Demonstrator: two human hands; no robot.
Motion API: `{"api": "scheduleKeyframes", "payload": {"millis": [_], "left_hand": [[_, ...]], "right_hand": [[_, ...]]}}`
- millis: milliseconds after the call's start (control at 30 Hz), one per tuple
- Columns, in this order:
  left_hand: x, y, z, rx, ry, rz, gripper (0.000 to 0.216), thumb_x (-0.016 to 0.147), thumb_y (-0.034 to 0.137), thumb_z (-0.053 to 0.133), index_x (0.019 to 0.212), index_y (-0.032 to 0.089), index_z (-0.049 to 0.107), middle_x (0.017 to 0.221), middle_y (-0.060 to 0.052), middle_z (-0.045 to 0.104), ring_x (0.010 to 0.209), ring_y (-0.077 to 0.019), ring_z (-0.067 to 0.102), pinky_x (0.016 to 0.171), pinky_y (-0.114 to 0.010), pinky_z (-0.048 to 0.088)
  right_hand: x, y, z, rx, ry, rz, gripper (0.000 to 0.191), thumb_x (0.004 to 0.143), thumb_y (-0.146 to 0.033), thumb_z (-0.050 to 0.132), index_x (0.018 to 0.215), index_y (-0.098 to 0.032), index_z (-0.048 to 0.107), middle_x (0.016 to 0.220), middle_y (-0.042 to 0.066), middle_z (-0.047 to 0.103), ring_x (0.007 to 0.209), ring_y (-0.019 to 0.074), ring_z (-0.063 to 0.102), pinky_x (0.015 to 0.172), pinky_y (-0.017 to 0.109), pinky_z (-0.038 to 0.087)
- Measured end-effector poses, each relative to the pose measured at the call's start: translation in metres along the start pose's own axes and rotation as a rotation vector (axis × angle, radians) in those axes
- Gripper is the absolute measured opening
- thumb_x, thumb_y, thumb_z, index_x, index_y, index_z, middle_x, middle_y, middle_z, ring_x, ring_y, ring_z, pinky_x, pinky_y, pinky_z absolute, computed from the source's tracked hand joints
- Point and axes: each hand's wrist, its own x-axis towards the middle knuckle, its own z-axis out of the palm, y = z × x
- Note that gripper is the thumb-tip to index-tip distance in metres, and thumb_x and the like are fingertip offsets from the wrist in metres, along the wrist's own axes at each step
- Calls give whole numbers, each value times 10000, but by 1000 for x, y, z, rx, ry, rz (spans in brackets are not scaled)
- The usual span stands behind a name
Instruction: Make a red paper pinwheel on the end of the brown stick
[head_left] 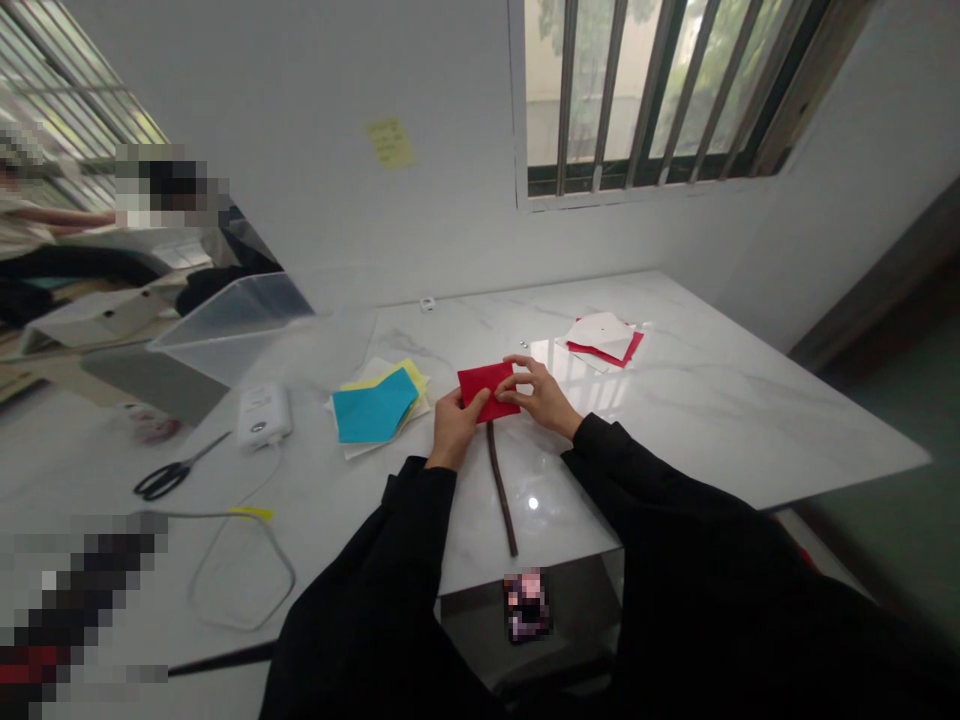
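Observation:
Between my two hands is a small red square sheet (480,382), raised over the white marbled table; paper or felt, I cannot tell. My left hand (454,432) grips its lower left part, thumb on the front. With thumb and fingers closed on the right side, my right hand (549,398) also holds it. A thin brown strip (500,490) runs from below the sheet toward the table's front edge; whether it touches the sheet is hidden. To the left lies a pile with a blue sheet (373,410) on top and yellow and white ones underneath.
White and red cut pieces (604,336) lie at the back right. On the left are black-handled scissors (166,480), a white power strip (264,415) with a grey cable (291,570), and a clear plastic bin (232,325). A phone (527,606) is below the table edge. Other people sit far left.

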Motion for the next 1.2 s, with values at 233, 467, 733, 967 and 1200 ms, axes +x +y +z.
{"api": "scheduleKeyframes", "payload": {"millis": [233,467,733,967,1200], "left_hand": [[-2,3,1,21,-19,7,525,692,518,880,1021,118,797,890,-84,791,810,-236,712,772,-340,556],[-5,7,3,14,-35,-1,541,685,527,884,1031,120,797,899,-90,791,821,-243,716,785,-351,562],[-3,5,3,20,-42,-2,534,685,518,884,1022,113,797,905,-92,798,800,-232,711,768,-338,562],[-4,6,4,15,-40,-10,569,683,538,888,1050,114,795,974,-102,807,843,-244,725,797,-347,571],[-2,7,4,-51,-68,-26,565,702,540,890,1062,116,793,1014,-113,805,898,-250,738,861,-356,570]], "right_hand": [[0,0,2,46,26,62,71,870,-184,810,892,-251,819,1286,91,666,1343,275,551,1167,506,393],[0,4,3,87,15,92,64,857,-220,820,908,-258,829,1310,95,644,1294,271,565,1069,457,462],[1,4,2,114,-4,84,56,863,-242,817,913,-247,840,1259,99,662,1172,243,615,966,415,511],[-2,3,6,226,12,150,120,856,-342,819,911,-235,823,1259,104,653,1151,233,643,917,384,573],[-3,-3,9,277,47,156,150,879,-365,774,912,-219,788,1045,72,742,992,198,680,860,345,570]]}}
